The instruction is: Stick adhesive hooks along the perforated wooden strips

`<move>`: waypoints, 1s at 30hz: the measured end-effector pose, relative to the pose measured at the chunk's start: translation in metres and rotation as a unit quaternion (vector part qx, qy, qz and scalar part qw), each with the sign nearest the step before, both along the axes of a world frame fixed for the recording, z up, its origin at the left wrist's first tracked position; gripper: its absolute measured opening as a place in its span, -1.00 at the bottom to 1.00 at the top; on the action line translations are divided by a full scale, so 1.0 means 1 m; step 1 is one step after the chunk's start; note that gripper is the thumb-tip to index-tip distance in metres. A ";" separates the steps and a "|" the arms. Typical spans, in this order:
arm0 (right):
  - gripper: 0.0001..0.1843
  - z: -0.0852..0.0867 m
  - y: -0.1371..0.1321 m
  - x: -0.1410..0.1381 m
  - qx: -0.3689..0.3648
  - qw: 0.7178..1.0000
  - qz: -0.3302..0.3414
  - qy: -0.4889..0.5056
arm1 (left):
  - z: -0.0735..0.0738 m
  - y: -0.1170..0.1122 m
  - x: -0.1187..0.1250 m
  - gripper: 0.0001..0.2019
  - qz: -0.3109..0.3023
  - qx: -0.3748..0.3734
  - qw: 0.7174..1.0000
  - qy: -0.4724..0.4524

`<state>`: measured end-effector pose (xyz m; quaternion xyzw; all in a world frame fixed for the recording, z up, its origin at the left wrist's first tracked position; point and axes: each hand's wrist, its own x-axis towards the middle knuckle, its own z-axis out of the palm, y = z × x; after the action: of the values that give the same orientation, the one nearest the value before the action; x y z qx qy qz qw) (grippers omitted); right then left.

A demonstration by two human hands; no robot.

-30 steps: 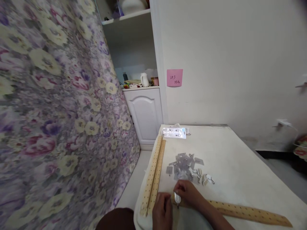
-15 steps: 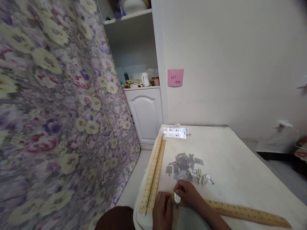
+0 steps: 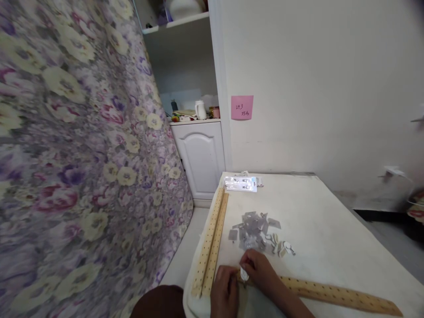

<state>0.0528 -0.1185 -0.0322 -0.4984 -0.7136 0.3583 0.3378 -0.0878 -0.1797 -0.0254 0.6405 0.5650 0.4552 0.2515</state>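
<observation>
My right hand point(image 3: 261, 270) pinches a small clear hook piece point(image 3: 244, 275) against the near end of a perforated wooden strip point(image 3: 334, 293) that lies across the front of the white table point(image 3: 324, 225). My left hand point(image 3: 225, 291) rests with curled fingers on the same end of the strip, right beside the hook; what it holds, if anything, is hidden. Just beyond my hands lies a pile of clear adhesive hooks point(image 3: 255, 229) with a few white backing pieces point(image 3: 281, 248).
Two more perforated wooden strips point(image 3: 212, 243) lie along the table's left edge. A clear package point(image 3: 240, 183) sits at the far edge. A floral mattress point(image 3: 73, 145) leans at the left. A white cabinet point(image 3: 200, 154) and a pink note point(image 3: 242, 107) are behind.
Both hands stay at the strip's near end; the hook piece has shifted slightly up under my right fingers. The view has barely moved.
</observation>
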 end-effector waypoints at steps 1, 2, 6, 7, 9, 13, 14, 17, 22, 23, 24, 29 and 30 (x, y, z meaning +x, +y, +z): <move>-0.88 0.000 -0.001 0.000 0.005 1.000 -0.001 -0.005 | 0.000 0.000 0.000 -0.81 -0.002 0.005 1.000 -0.001; -0.88 0.000 -0.001 -0.001 0.009 1.000 -0.003 -0.010 | 0.000 0.000 0.000 -0.80 -0.004 0.008 1.000 -0.002; -0.89 0.000 -0.003 -0.002 0.010 1.000 -0.008 -0.028 | 0.000 -0.001 -0.002 -0.78 -0.014 0.013 1.000 0.006; -0.89 -0.001 -0.004 -0.002 0.010 0.999 -0.007 -0.031 | -0.001 -0.001 -0.002 -0.78 -0.019 0.015 1.000 0.008; -0.89 -0.001 -0.004 -0.002 0.013 0.999 -0.006 -0.036 | -0.002 -0.001 -0.003 -0.76 -0.025 0.024 0.999 0.010; -0.89 -0.002 -0.005 -0.002 0.021 0.999 -0.008 -0.048 | -0.004 0.000 -0.003 -0.73 -0.034 0.036 0.999 0.017; -0.88 -0.002 -0.006 -0.001 0.022 0.998 -0.008 -0.050 | -0.005 0.000 -0.002 -0.73 -0.033 0.038 0.999 0.020; -0.88 -0.001 -0.006 -0.001 0.021 0.998 -0.006 -0.051 | -0.006 0.000 -0.003 -0.72 -0.036 0.051 0.998 0.032; -0.88 -0.002 -0.005 -0.002 0.031 0.999 -0.009 -0.032 | -0.013 0.001 -0.006 -0.71 -0.043 0.064 0.995 0.063; -0.87 -0.002 -0.005 -0.002 0.034 0.999 -0.010 -0.025 | -0.015 0.002 -0.007 -0.71 -0.043 0.067 0.994 0.071; -0.86 -0.003 -0.005 0.000 0.038 0.999 -0.013 -0.018 | -0.017 0.002 -0.008 -0.71 -0.043 0.071 0.993 0.079; -0.90 -0.002 -0.015 0.012 0.035 0.998 -0.048 -0.022 | -0.021 0.004 -0.009 -0.73 -0.044 0.080 0.992 0.083; -0.91 -0.001 -0.018 0.014 0.030 0.998 -0.056 -0.031 | -0.021 0.004 -0.009 -0.73 -0.045 0.077 0.993 0.077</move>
<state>0.0665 -0.1368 -0.0327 -0.5378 -0.7054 0.3018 0.3496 -0.0972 -0.1759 -0.0464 0.7160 0.5163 0.4349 0.1780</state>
